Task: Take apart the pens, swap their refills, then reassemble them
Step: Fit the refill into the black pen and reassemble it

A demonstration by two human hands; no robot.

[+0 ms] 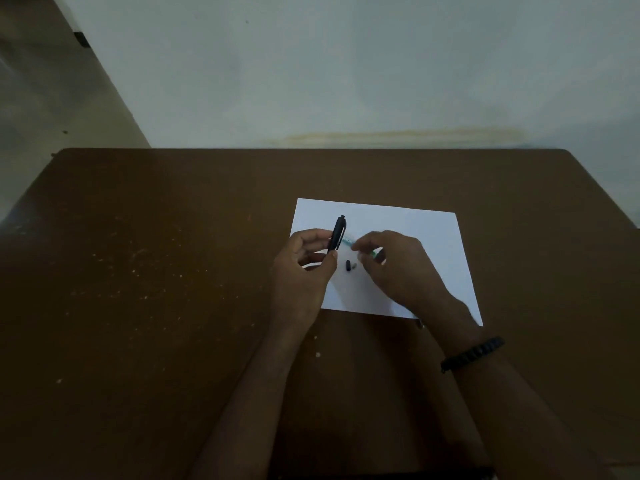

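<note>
My left hand [304, 268] grips a black pen barrel [337, 233] near its lower end, holding it upright and tilted slightly right above a white sheet of paper [433, 244]. A small black tip piece [348, 265] lies on the paper between my hands. My right hand [394, 265] hovers low over a clear pen with green markings [349, 241], whose far part is hidden under my fingers. My right fingers are curled near that pen; whether they pinch it is unclear.
The paper lies on a brown table [156, 306] with pale specks across its left half. A pale wall stands behind the table's far edge. A black bracelet [472, 353] is on my right wrist.
</note>
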